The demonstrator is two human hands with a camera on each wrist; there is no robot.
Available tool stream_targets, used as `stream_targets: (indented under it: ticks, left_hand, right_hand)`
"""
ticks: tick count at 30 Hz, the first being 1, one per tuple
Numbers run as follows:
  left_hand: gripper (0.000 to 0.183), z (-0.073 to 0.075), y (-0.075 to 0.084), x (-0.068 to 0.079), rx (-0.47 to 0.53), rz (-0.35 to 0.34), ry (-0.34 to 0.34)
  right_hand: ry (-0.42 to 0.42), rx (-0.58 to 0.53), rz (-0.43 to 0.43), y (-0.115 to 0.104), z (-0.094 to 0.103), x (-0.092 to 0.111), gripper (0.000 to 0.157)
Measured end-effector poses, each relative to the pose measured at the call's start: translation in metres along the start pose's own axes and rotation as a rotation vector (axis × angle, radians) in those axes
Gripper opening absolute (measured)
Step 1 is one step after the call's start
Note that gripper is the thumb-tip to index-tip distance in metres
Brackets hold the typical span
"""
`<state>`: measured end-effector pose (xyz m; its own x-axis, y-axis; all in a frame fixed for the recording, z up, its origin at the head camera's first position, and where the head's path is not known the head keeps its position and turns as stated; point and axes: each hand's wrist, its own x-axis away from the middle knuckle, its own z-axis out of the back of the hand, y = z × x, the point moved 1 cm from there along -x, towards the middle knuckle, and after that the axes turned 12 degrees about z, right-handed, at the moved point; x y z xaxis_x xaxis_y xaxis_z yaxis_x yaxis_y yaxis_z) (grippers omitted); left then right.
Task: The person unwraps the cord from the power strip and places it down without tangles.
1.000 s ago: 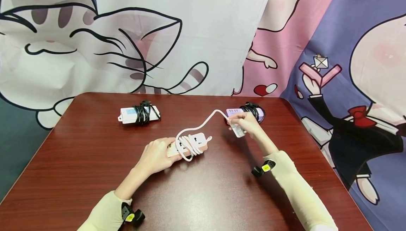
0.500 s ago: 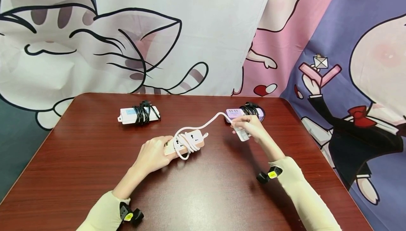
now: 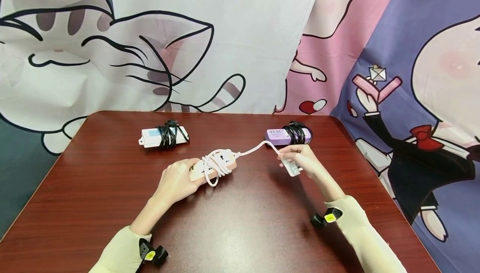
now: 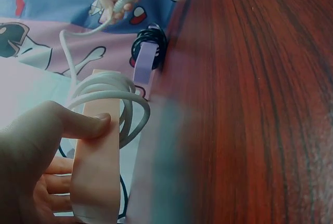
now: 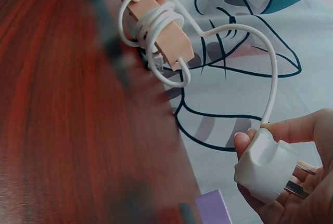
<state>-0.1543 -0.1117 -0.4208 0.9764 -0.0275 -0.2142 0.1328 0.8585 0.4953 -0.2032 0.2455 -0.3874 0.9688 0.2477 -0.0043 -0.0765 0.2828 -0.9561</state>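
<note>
My left hand (image 3: 177, 181) grips one end of a power strip (image 4: 99, 167) with a pinkish-orange side and a white socket face. Its white cord (image 4: 104, 86) is wound in several loops around the strip's far half. From there a free length of cord (image 5: 274, 73) arcs across to the right. At its end, my right hand (image 3: 300, 157) pinches the white plug (image 5: 265, 167) where the cord enters it. The plug's metal prongs (image 5: 297, 188) point back toward the palm. Both strip and plug are held above the table (image 3: 240, 231).
A white power strip (image 3: 151, 138) wrapped in black cord lies at the back left of the table. The purple power strip (image 3: 276, 137), with a black cord coil (image 3: 296, 133), lies at the back right, just beyond my right hand. A cartoon-printed cloth (image 3: 255, 35) hangs behind.
My right hand has drawn the plug toward me and slightly right. The left hand has shifted a little left with the strip, and the cord between them now runs lower.
</note>
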Motion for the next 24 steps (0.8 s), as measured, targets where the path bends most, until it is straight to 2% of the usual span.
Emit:
stream_targets:
  ticks: [9,16,24]
  left_hand:
    - [0.048,0.002,-0.003,-0.001,-0.009,0.037,-0.001]
    - [0.046,0.002,-0.005,0.0,-0.005,0.051,-0.003]
    - [0.046,0.002,-0.004,0.001,0.012,0.082,0.014]
  right_hand:
    - [-0.035,0.008,-0.036,0.01,0.002,0.021,0.04]
    - [-0.039,0.01,-0.094,0.024,0.004,0.035,0.04]
    - [-0.058,0.032,-0.097,0.034,0.008,0.045,0.039]
